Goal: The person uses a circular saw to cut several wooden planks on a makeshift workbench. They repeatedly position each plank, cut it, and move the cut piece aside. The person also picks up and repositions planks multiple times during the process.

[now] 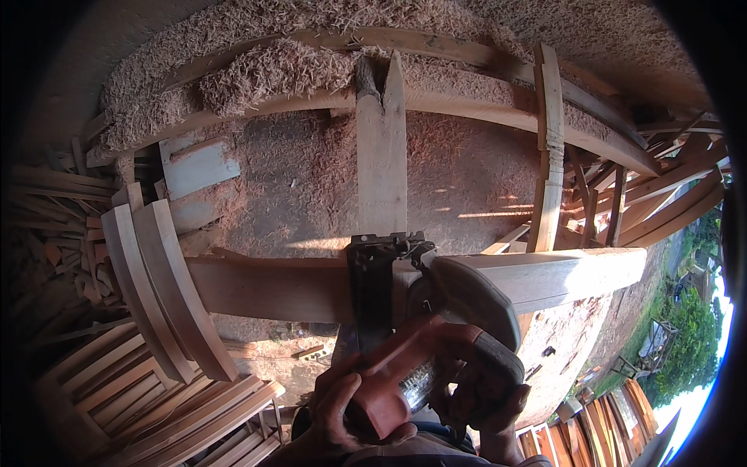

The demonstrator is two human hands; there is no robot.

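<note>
A red, black and grey power planer (381, 397) is held in front of me, its black front end over a long wooden beam (272, 289). My left hand (333, 409) is closed around the red housing at its left, thumb up. On the right side, my right hand (504, 416) is closed about the dark rear part below the curved handle; some of its fingers are hidden. The beam runs left to right, and its right end (576, 276) lies in bright sunlight. Whether the planer touches the wood, I cannot tell.
Two curved boards (175, 288) lean at the beam's left end. Cross timbers (381, 167) reach a far beam (467, 101) heaped with wood shavings (272, 78). Stacked planks (187, 424) stand at the lower left, and more timber (661, 194) lies at the right.
</note>
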